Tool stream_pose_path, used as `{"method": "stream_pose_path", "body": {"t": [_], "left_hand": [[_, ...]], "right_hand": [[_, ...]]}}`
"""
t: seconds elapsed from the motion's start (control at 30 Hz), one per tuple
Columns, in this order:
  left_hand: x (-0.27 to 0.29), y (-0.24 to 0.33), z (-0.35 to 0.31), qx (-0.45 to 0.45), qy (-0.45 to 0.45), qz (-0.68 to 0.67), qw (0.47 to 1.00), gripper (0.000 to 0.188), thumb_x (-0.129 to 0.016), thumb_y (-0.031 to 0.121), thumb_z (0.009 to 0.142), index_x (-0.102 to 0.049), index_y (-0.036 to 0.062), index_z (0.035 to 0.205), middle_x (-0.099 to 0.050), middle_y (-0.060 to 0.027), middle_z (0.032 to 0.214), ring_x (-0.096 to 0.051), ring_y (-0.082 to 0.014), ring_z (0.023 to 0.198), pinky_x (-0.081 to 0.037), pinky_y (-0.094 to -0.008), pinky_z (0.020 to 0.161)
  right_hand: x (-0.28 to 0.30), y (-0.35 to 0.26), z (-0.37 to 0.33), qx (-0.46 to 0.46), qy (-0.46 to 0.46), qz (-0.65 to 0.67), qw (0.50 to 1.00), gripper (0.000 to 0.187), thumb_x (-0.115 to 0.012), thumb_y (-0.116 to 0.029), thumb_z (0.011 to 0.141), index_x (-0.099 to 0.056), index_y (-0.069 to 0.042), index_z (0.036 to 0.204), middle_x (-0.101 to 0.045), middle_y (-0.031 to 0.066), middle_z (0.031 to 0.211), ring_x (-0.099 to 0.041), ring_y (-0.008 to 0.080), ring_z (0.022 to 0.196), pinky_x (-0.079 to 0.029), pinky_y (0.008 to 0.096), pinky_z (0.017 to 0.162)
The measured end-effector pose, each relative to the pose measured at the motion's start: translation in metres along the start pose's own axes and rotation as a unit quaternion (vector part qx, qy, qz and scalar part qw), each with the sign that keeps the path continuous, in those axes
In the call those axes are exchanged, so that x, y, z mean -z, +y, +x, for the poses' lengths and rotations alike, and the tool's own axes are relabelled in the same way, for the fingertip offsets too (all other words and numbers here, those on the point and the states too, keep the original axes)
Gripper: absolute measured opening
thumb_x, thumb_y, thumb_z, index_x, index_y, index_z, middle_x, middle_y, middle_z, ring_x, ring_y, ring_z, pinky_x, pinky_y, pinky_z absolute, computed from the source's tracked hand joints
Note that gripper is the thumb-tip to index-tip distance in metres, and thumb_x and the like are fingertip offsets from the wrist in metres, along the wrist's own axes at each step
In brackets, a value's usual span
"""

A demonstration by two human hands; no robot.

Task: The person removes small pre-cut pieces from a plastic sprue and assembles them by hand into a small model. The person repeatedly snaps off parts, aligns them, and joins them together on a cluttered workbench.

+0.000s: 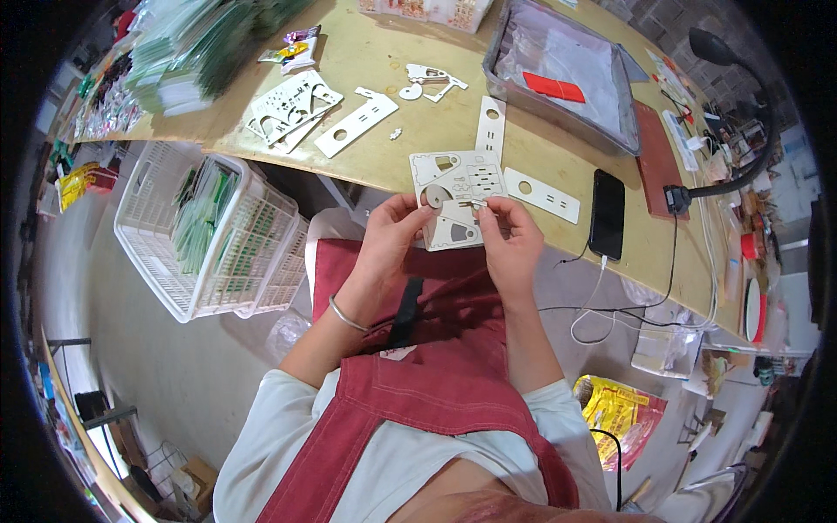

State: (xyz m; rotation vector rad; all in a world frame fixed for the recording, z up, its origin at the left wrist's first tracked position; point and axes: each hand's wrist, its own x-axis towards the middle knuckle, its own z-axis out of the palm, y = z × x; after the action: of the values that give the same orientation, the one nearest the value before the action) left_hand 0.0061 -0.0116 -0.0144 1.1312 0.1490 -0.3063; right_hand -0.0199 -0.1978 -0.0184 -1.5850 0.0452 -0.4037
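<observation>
A pale laser-cut wooden sheet (460, 181) with punched-out shapes rests half over the near edge of the wooden table (375, 161). My left hand (390, 235) grips its lower left part, thumb next to a round cut piece. My right hand (512, 237) pinches the sheet's lower right part with thumb and forefinger. Both hands hover above my red apron, just in front of the table edge.
Loose cut wooden strips (356, 126) and panels (290, 105) lie on the table. A black phone (607, 213) on a white cable lies right of my hands. A grey tray (558, 70) holds plastic bags. A white basket (214, 231) stands left, below the table.
</observation>
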Motion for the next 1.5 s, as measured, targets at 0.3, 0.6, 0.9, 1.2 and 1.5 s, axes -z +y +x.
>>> {"method": "stream_pose_path", "body": {"t": [0.3, 0.6, 0.9, 1.2, 1.5], "left_hand": [[0.006, 0.014, -0.006, -0.272, 0.134, 0.508, 0.806, 0.041, -0.086, 0.019, 0.086, -0.066, 0.0031, 0.118, -0.068, -0.0115, 0.098, -0.070, -0.0240, 0.084, -0.056, -0.0361, 0.073], [0.011, 0.031, 0.004, -0.331, 0.010, 0.541, 0.773, 0.041, -0.085, 0.014, 0.086, -0.064, 0.0037, 0.120, -0.063, -0.0116, 0.106, -0.068, -0.0283, 0.089, -0.056, -0.0386, 0.076], [0.019, -0.012, 0.000, -0.222, 0.051, 0.217, 0.949, 0.035, -0.077, 0.008, 0.097, -0.057, -0.0007, 0.125, -0.064, -0.0069, 0.103, -0.065, -0.0111, 0.086, -0.056, -0.0262, 0.078], [0.005, 0.009, -0.002, -0.135, -0.032, 0.129, 0.982, 0.037, -0.071, 0.002, 0.098, -0.057, 0.0023, 0.132, -0.065, -0.0051, 0.114, -0.063, -0.0086, 0.092, -0.054, -0.0238, 0.081], [0.003, 0.021, 0.002, -0.077, -0.081, 0.075, 0.991, 0.040, -0.065, -0.003, 0.096, -0.064, -0.0016, 0.136, -0.070, -0.0081, 0.125, -0.066, -0.0128, 0.106, -0.053, -0.0270, 0.096]], "right_hand": [[0.001, 0.008, 0.001, 0.042, 0.002, -0.065, 0.997, 0.013, -0.070, -0.004, 0.100, -0.072, 0.003, 0.111, -0.075, 0.0025, 0.097, -0.067, 0.0067, 0.088, -0.053, 0.0229, 0.081], [-0.001, 0.003, 0.001, 0.030, 0.009, -0.040, 0.999, 0.015, -0.075, -0.003, 0.095, -0.073, 0.004, 0.108, -0.074, 0.0033, 0.094, -0.065, 0.0072, 0.083, -0.055, 0.0254, 0.077], [0.002, 0.025, -0.009, 0.125, 0.047, -0.052, 0.990, 0.014, -0.075, -0.001, 0.094, -0.073, 0.002, 0.107, -0.073, 0.0058, 0.095, -0.068, 0.0098, 0.083, -0.055, 0.0255, 0.076], [0.010, 0.019, -0.010, 0.097, 0.009, 0.002, 0.995, 0.018, -0.070, 0.000, 0.101, -0.068, 0.006, 0.117, -0.076, 0.0100, 0.103, -0.072, 0.0127, 0.093, -0.058, 0.0263, 0.085], [0.010, 0.014, -0.006, 0.072, 0.029, 0.062, 0.995, 0.017, -0.069, 0.001, 0.102, -0.068, 0.007, 0.117, -0.076, 0.0119, 0.101, -0.072, 0.0148, 0.093, -0.058, 0.0275, 0.086]]}}
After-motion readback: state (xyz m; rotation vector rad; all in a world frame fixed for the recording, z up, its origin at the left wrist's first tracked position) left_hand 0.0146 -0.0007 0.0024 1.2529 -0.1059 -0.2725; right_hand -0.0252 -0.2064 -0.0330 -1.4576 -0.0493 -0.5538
